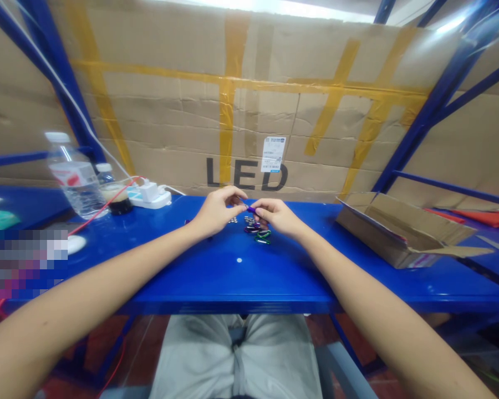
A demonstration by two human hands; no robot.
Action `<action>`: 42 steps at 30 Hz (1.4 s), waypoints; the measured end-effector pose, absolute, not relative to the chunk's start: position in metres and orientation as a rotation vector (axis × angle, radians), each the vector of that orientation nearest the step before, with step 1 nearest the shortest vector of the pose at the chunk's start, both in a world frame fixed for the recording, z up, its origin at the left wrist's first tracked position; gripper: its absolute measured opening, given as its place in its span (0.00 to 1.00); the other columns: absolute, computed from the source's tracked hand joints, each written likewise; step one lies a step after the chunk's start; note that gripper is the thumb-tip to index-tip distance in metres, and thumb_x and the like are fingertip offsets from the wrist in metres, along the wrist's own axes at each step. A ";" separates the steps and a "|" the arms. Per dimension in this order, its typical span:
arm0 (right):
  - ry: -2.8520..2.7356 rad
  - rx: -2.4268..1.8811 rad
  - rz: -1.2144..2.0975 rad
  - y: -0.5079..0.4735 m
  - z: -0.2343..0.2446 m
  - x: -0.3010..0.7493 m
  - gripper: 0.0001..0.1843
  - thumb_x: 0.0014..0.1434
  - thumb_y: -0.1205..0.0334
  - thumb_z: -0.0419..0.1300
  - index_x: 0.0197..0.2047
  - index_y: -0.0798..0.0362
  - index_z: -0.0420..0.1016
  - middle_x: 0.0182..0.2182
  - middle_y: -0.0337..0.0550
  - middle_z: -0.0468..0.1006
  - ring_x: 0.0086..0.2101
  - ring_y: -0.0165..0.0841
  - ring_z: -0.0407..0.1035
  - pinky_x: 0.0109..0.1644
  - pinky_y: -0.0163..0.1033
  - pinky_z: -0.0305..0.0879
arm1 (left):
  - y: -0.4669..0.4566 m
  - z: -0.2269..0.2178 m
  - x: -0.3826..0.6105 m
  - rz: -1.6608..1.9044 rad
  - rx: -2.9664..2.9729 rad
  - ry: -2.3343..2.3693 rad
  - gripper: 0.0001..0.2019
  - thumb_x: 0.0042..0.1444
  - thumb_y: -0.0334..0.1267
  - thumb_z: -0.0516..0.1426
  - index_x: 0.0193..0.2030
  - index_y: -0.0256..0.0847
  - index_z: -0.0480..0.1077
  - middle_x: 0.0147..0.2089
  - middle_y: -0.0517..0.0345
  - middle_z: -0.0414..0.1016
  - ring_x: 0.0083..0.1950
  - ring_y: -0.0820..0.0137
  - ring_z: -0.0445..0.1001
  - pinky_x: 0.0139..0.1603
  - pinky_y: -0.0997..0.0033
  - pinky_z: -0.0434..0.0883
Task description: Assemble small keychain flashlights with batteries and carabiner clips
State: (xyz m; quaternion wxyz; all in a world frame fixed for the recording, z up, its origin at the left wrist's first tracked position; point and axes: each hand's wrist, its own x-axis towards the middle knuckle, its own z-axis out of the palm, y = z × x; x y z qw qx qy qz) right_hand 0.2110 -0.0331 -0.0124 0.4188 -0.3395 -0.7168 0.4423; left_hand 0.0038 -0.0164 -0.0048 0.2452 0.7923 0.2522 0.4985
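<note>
Both my hands meet over the far middle of the blue table (249, 277). My right hand (276, 215) pinches a small purple carabiner clip (251, 209) between thumb and fingers. My left hand (217, 210) is closed in a pinch at the clip's left end, touching it or a tiny part I cannot make out. Just below my hands lies a little pile of coloured clips (258, 231), green, purple and dark ones. A few small silver rings (233, 220) lie beside my left hand.
A clear water bottle (72, 177) and a smaller dark bottle (114, 194) stand at the back left beside a white power strip (149, 195) with a red cable. An open cardboard box (393, 230) lies at the right. Taped cardboard marked LED (249, 111) walls the back.
</note>
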 end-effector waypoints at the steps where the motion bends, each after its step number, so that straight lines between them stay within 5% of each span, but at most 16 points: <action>1: -1.818 -0.875 1.082 -0.033 -0.012 0.211 0.10 0.58 0.58 0.62 0.39 0.56 0.73 0.24 0.35 0.70 0.19 0.25 0.61 0.22 0.33 0.56 | -0.014 -0.006 0.004 1.365 2.124 0.706 0.12 0.51 0.33 0.64 0.44 0.36 0.77 0.43 0.51 0.78 0.39 0.69 0.79 0.44 0.66 0.76; 7: -1.874 -0.960 0.999 -0.036 -0.012 0.209 0.08 0.59 0.60 0.59 0.39 0.56 0.74 0.23 0.35 0.70 0.19 0.25 0.60 0.22 0.33 0.57 | -0.010 -0.004 0.001 1.221 2.155 0.917 0.04 0.49 0.35 0.66 0.32 0.38 0.80 0.42 0.49 0.81 0.41 0.64 0.79 0.46 0.61 0.76; 11: -1.876 -0.973 1.005 -0.036 -0.014 0.209 0.09 0.59 0.58 0.60 0.38 0.56 0.74 0.23 0.35 0.70 0.18 0.25 0.61 0.22 0.33 0.57 | -0.015 -0.002 -0.002 1.120 2.273 0.896 0.05 0.54 0.38 0.63 0.33 0.40 0.80 0.34 0.54 0.82 0.37 0.65 0.79 0.42 0.64 0.75; 26: -1.858 -0.936 1.241 -0.038 -0.012 0.216 0.16 0.60 0.50 0.61 0.32 0.55 0.69 0.20 0.34 0.69 0.16 0.25 0.61 0.20 0.33 0.57 | -0.020 -0.002 -0.006 1.135 2.779 0.627 0.07 0.61 0.37 0.57 0.39 0.42 0.77 0.38 0.55 0.82 0.39 0.68 0.79 0.43 0.69 0.72; 34: -1.889 -0.920 1.062 -0.034 -0.010 0.212 0.11 0.62 0.55 0.59 0.36 0.55 0.71 0.22 0.34 0.69 0.18 0.25 0.62 0.22 0.33 0.60 | -0.022 -0.003 0.001 1.107 2.257 0.736 0.06 0.58 0.39 0.58 0.36 0.39 0.75 0.29 0.58 0.78 0.31 0.70 0.77 0.36 0.69 0.74; 42: -1.907 -0.977 0.964 -0.036 -0.010 0.210 0.07 0.62 0.59 0.57 0.38 0.53 0.71 0.22 0.32 0.67 0.17 0.25 0.63 0.20 0.32 0.58 | -0.017 -0.004 0.001 1.081 2.148 0.706 0.06 0.55 0.37 0.61 0.37 0.38 0.74 0.29 0.58 0.77 0.31 0.71 0.75 0.35 0.70 0.73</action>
